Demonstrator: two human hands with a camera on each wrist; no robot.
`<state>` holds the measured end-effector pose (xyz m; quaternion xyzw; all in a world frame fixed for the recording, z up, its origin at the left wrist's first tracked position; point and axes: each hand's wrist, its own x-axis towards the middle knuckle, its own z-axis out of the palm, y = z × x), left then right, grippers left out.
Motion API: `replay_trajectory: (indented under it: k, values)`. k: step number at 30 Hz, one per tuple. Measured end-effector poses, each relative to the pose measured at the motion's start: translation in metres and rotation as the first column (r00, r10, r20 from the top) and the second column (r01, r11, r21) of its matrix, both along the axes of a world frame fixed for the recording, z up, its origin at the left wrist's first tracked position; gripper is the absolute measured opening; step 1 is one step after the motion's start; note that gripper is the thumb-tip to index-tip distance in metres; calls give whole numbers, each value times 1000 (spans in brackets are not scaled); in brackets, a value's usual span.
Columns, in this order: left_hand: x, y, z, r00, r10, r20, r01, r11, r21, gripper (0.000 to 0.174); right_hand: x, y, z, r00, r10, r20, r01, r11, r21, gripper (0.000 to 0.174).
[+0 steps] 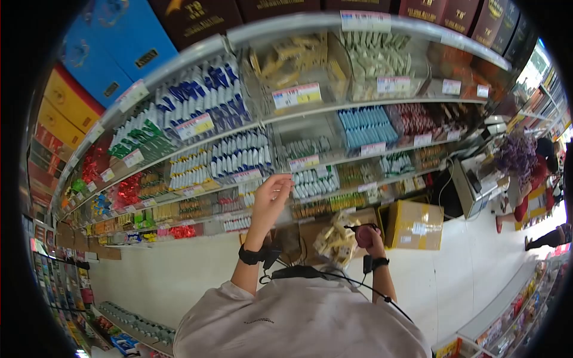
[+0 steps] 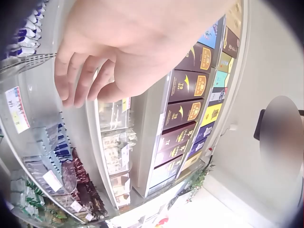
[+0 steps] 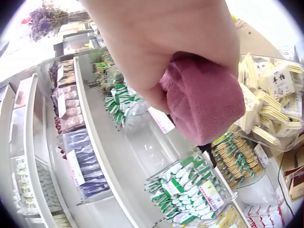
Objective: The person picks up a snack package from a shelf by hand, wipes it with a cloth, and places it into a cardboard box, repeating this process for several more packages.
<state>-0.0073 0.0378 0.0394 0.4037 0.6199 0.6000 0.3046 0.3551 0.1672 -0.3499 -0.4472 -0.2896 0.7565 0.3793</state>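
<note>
My left hand is raised before the shelf, its fingers loosely bent and nothing visibly held. From the left wrist, the hand hangs over a bin edge with a patterned strip; whether the fingertips touch it I cannot tell. My right hand grips a bunched mauve cloth, lower and to the right, beside a clear bag of yellow packets. In the right wrist view the fingers curl round the cloth, above green-and-white packets.
Tiered shelves hold clear bins of wrapped packets, with price tags along the edges. Dark boxes line the top. A taped carton stands on the floor at the right, near a counter. People are farther right.
</note>
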Motion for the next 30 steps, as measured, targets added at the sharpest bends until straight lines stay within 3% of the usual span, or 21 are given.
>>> replay_trajectory:
  k: [1, 2, 4, 5, 6, 7, 8, 9, 14, 16, 18, 21, 22, 24, 27, 28, 30]
  values:
    - [-2, 8, 7, 1000, -13, -3, 13, 1000, 19, 25, 7, 3, 27, 983, -78, -166, 39, 973, -226, 25]
    - [-3, 17, 14, 1000, -16, -8, 17, 997, 78, 26, 7, 4, 47, 977, -78, -197, 34, 976, -215, 28]
    - [-5, 33, 33, 998, -50, -27, 53, 990, 133, 24, 9, 10, 51, 994, 2, -109, 4, 999, 51, 28]
    - [-7, 42, 44, 997, -67, -37, 72, 985, 155, 24, 8, 2, 75, 975, 78, 207, -171, 860, 480, 28]
    - [-7, 51, 55, 995, -80, -57, 90, 973, 213, 23, 3, -6, 108, 875, -134, 466, -315, 574, 756, 29]
    - [-10, 62, 65, 993, -91, -80, 108, 964, 242, 23, 5, 3, 100, 988, 77, 132, -135, 845, 518, 29]
    - [-15, 72, 74, 990, -101, -102, 125, 955, 269, 23, 7, 13, 91, 966, -15, -258, 45, 993, 110, 28]
    - [-19, 82, 82, 986, -110, -123, 142, 945, 294, 23, 9, 18, 99, 913, -70, -401, 42, 996, -80, 28]
    - [-38, 142, 118, 961, 19, -276, 97, 911, 400, 23, 15, 22, 118, 947, -12, -322, 42, 995, 88, 26]
    - [-50, 167, 125, 934, 76, -348, 67, 923, 380, 23, 16, 18, 133, 936, -45, -350, 67, 996, 51, 28]
    - [-61, 191, 134, 904, 117, -411, 33, 940, 340, 25, 23, 17, 158, 872, -133, -471, 84, 989, -124, 31]
    - [-88, 233, 146, 638, 113, -762, -4, 990, 143, 32, 34, 23, 137, 969, -64, -240, 122, 964, 238, 31]
    - [-93, 246, 153, 627, 12, -779, -18, 1000, 1, 38, 32, 12, 183, 873, -147, -465, 124, 989, -79, 29]
    - [-103, 270, 166, 609, -192, -769, -56, 957, -283, 50, 35, 12, 196, 841, -182, -509, 152, 983, -99, 27]
    - [-144, 331, 141, 461, -380, -802, -65, 887, -457, 53, 47, 12, 191, 824, -214, -525, 212, 975, -65, 28]
    - [-157, 346, 131, 329, -385, -862, -121, 888, -443, 54, 51, 11, 200, 826, -231, -515, 242, 969, -48, 29]
    - [-160, 355, 136, 270, -474, -838, -207, 821, -532, 58, 60, 7, 198, 819, -239, -521, 269, 963, -19, 32]
